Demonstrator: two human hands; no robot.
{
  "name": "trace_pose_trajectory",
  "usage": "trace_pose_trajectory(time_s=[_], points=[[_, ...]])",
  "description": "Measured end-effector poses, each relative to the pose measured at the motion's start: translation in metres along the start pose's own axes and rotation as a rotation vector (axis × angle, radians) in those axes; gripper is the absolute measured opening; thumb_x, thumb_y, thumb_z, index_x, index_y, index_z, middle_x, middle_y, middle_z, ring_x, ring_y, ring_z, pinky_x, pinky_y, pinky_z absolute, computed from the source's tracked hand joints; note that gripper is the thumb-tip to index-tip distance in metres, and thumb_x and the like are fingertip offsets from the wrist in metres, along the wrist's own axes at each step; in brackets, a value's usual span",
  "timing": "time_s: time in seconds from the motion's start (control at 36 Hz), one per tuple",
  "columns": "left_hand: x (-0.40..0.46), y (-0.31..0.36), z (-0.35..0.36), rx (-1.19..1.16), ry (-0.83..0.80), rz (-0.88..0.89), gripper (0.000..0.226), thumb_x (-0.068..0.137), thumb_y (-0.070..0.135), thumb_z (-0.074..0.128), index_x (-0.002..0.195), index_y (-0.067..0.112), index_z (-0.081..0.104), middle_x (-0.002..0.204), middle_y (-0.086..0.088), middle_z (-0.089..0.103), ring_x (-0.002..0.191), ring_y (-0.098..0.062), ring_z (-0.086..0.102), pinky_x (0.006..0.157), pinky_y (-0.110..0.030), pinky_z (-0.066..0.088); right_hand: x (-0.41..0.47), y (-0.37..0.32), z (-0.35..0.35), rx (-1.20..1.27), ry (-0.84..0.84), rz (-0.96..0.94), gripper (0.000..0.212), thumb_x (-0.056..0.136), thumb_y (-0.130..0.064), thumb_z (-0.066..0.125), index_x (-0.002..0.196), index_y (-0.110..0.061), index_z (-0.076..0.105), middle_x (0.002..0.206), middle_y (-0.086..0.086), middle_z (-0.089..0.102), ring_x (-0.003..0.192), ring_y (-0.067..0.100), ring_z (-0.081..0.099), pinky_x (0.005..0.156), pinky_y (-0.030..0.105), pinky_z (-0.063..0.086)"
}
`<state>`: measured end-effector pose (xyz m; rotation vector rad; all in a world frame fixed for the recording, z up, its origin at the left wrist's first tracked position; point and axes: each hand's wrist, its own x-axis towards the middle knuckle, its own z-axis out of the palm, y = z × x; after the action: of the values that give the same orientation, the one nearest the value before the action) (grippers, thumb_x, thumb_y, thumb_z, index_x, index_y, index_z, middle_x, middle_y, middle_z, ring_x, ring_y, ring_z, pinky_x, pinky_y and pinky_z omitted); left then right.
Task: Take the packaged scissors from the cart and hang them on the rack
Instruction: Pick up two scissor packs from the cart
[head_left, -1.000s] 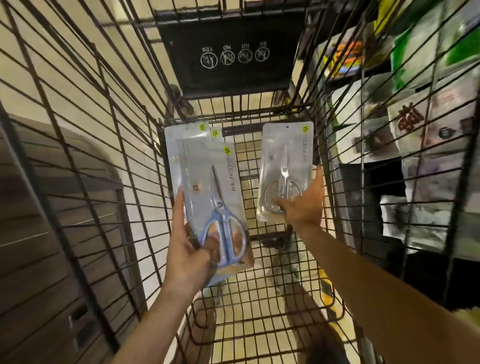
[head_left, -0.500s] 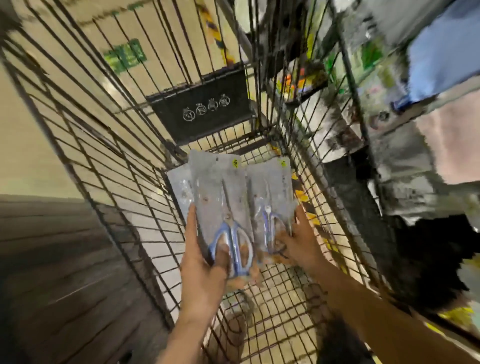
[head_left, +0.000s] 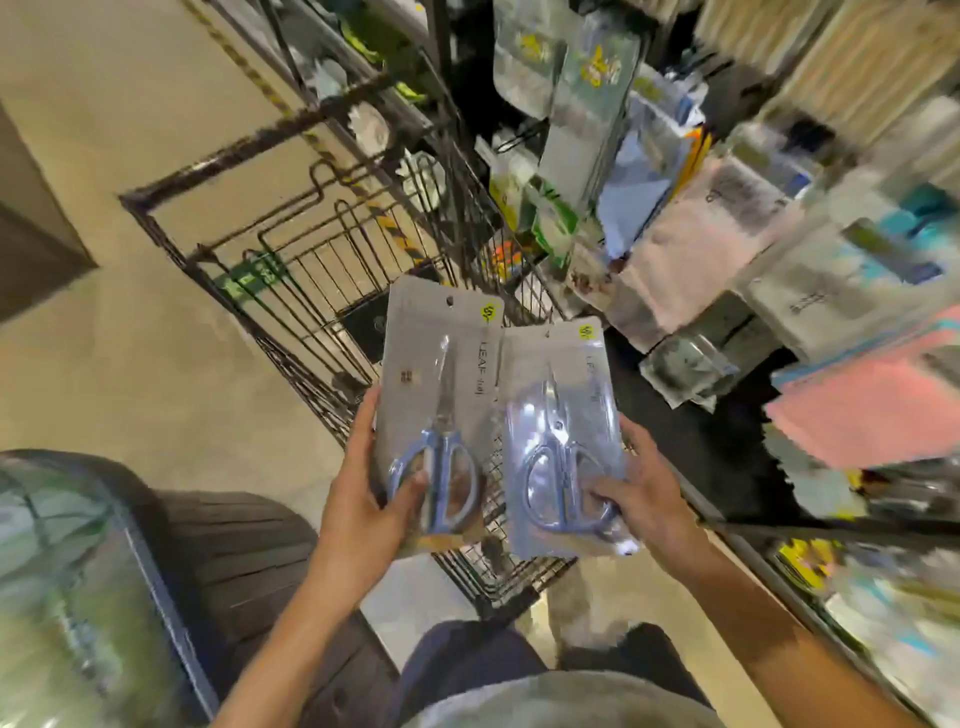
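Left hand: the left hand grips the lower edge of a grey card pack with blue-handled scissors under clear plastic; its thumb presses on the handle loop and its fingers curl up the pack's left side.
Right hand: the right hand pinches a second, shinier clear-fronted pack of blue-handled scissors, thumb on the front over the handles, fingers behind.
Packs: both upright, side by side, edges overlapping between the two hands, held above the cart.
Cart: the black wire shopping cart lies beyond and below the fingers.
Rack: a display rack of hanging packaged goods stands beyond and to the right of the right hand's fingers; it is blurred, so its hooks probably cannot be made out.
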<state>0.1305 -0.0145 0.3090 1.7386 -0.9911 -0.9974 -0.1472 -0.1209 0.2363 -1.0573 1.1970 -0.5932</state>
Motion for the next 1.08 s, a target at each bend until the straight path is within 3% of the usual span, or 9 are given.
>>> trace_pose_trajectory(time_s=[0.17,0.31,0.36,0.44,0.56,0.61,0.78,0.92,1.08], points=[[-0.054,0.035,0.014,0.002,0.066,0.147,0.09,0.091,0.016,0.073,0.155,0.056,0.026,0.149,0.037,0.047,0.131,0.006,0.055,0.097,-0.012,0.052,-0.061,-0.022,-0.032,-0.014,0.056,-0.196,0.067,0.089,0.009,0.07,0.139,-0.03,0.049,0.118,0.002,0.072,0.09,0.013,0.072,0.069,0.022,0.055],[-0.095,0.057,0.055,-0.049,0.099,0.271,0.089,0.088,0.012,0.074,0.15,0.059,0.032,0.142,0.045,0.047,0.123,0.017,0.055,0.09,-0.005,0.05,-0.109,-0.025,-0.073,0.072,0.126,-0.32,0.076,0.087,0.008,0.073,0.126,-0.054,0.055,0.128,0.007,0.069,0.111,0.026,0.071,0.089,0.042,0.058],[-0.108,0.067,0.075,-0.071,0.089,0.29,0.09,0.088,0.011,0.076,0.15,0.06,0.032,0.144,0.042,0.048,0.126,0.015,0.055,0.091,-0.006,0.05,-0.133,-0.026,-0.094,0.109,0.16,-0.366,0.073,0.086,0.003,0.076,0.124,-0.056,0.058,0.127,0.008,0.071,0.113,0.025,0.07,0.093,0.042,0.058],[-0.128,0.083,0.103,-0.114,0.04,0.309,0.091,0.087,0.014,0.077,0.154,0.056,0.031,0.148,0.031,0.052,0.129,0.003,0.059,0.094,-0.014,0.054,-0.172,-0.026,-0.128,0.139,0.198,-0.411,0.066,0.084,-0.018,0.08,0.141,-0.035,0.05,0.128,0.003,0.071,0.115,0.024,0.07,0.093,0.039,0.059],[-0.155,0.111,0.143,-0.144,-0.044,0.296,0.086,0.088,0.034,0.081,0.15,0.065,0.029,0.154,0.016,0.053,0.131,-0.018,0.063,0.099,-0.058,0.056,-0.219,-0.029,-0.173,0.143,0.251,-0.483,0.064,0.086,-0.022,0.077,0.141,-0.037,0.049,0.129,-0.005,0.071,0.116,0.02,0.07,0.089,0.029,0.06],[-0.166,0.126,0.163,-0.158,-0.083,0.312,0.088,0.084,0.038,0.081,0.15,0.065,0.03,0.155,0.014,0.052,0.134,-0.021,0.06,0.104,-0.065,0.05,-0.242,-0.029,-0.193,0.124,0.298,-0.506,0.061,0.087,-0.022,0.077,0.138,-0.043,0.05,0.129,-0.004,0.071,0.114,0.019,0.071,0.086,0.028,0.06],[-0.184,0.156,0.22,-0.163,-0.21,0.384,0.096,0.082,0.016,0.078,0.147,0.068,0.031,0.148,0.018,0.058,0.128,-0.011,0.064,0.101,-0.055,0.055,-0.301,-0.022,-0.245,0.102,0.456,-0.557,0.066,0.089,-0.01,0.072,0.141,-0.043,0.048,0.131,-0.007,0.07,0.117,0.016,0.069,0.086,0.025,0.06],[-0.184,0.181,0.26,-0.17,-0.325,0.476,0.095,0.085,0.012,0.08,0.148,0.064,0.032,0.135,0.034,0.062,0.118,0.001,0.067,0.09,-0.016,0.057,-0.347,-0.028,-0.273,0.11,0.603,-0.586,0.073,0.084,-0.018,0.075,0.146,-0.04,0.045,0.133,-0.012,0.068,0.12,0.012,0.067,0.089,0.026,0.06],[-0.181,0.216,0.301,-0.225,-0.482,0.499,0.09,0.086,0.01,0.075,0.147,0.061,0.032,0.158,0.015,0.048,0.14,-0.01,0.053,0.115,-0.044,0.047,-0.397,-0.042,-0.292,0.066,0.783,-0.61,0.074,0.086,-0.014,0.072,0.15,-0.032,0.041,0.129,-0.014,0.07,0.117,0.011,0.069,0.087,0.02,0.058]])
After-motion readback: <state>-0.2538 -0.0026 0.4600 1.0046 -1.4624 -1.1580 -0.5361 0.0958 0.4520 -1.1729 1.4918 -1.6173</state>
